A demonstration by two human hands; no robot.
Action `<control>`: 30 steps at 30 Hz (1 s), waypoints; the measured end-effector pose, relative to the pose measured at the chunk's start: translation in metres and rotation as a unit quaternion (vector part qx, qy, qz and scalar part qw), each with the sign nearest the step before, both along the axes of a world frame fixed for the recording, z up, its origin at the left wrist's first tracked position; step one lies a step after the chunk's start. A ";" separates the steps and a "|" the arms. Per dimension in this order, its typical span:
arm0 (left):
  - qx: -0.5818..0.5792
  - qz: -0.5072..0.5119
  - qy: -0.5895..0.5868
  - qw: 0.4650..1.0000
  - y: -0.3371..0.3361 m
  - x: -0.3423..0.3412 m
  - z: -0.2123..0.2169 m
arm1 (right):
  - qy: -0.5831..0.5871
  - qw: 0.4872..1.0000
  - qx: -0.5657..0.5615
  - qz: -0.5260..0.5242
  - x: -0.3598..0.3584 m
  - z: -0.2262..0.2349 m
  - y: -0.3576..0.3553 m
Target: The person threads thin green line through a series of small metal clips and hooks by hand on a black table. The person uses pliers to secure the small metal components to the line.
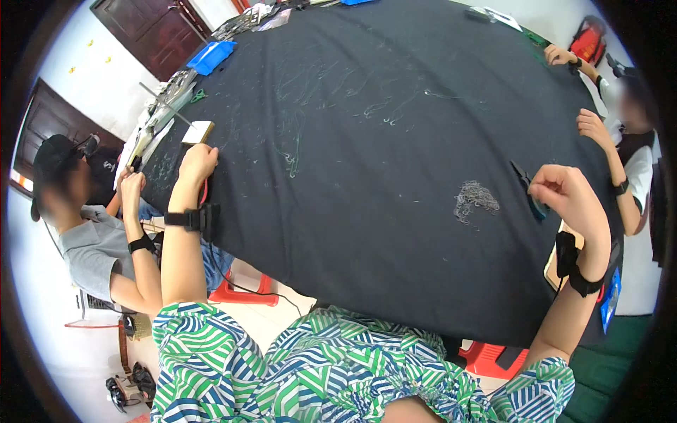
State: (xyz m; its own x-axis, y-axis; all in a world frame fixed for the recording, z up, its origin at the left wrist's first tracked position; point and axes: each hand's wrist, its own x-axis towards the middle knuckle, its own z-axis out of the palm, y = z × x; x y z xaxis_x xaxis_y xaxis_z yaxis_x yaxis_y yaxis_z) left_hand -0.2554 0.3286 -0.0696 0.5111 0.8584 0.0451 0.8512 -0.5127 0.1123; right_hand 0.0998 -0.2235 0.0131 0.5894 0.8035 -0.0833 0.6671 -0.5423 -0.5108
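Observation:
My left hand (198, 163) is closed at the left edge of the black-covered table (352, 233), just below a small white-topped block (198, 132) with a thin metal rod (163, 102) slanting out of it. Whatever its fingers hold is hidden. Over the right side, my right hand (572, 199) has thumb and fingertips pinched together; anything between them is too small to see. Beside it lies a dark tool with pointed jaws (522, 174), partly covered by the hand. A heap of small metal hooks (476, 201) sits left of that tool.
Green threads, some with hooks (290, 166), lie across the cloth. A blue tray (211, 57) stands at the far left. One person (99, 233) sits at left, another (627, 134) at right, hands at the table edge. Red stools (243, 290) stand below. A cable (247, 287) trails from my left wrist.

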 end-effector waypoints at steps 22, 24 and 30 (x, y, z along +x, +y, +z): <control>-0.453 -0.703 0.149 0.527 -0.356 0.180 0.014 | -0.210 0.968 -0.046 -0.133 0.113 -0.103 -0.047; -0.473 -0.694 0.145 0.523 -0.355 0.186 0.010 | -0.201 0.968 -0.058 -0.139 0.113 -0.103 -0.048; -0.655 -0.554 0.166 0.486 -0.343 0.197 0.004 | -0.083 0.986 0.055 -0.134 0.117 -0.087 -0.048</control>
State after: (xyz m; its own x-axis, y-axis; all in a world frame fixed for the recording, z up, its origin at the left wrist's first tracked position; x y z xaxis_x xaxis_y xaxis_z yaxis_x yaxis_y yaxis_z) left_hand -0.0583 -0.0147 -0.0661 0.4853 -0.7716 -0.4111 0.2159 -0.3499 0.9116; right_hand 0.2169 -0.2712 -0.0741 0.7797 0.6163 0.1108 0.5868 -0.6574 -0.4728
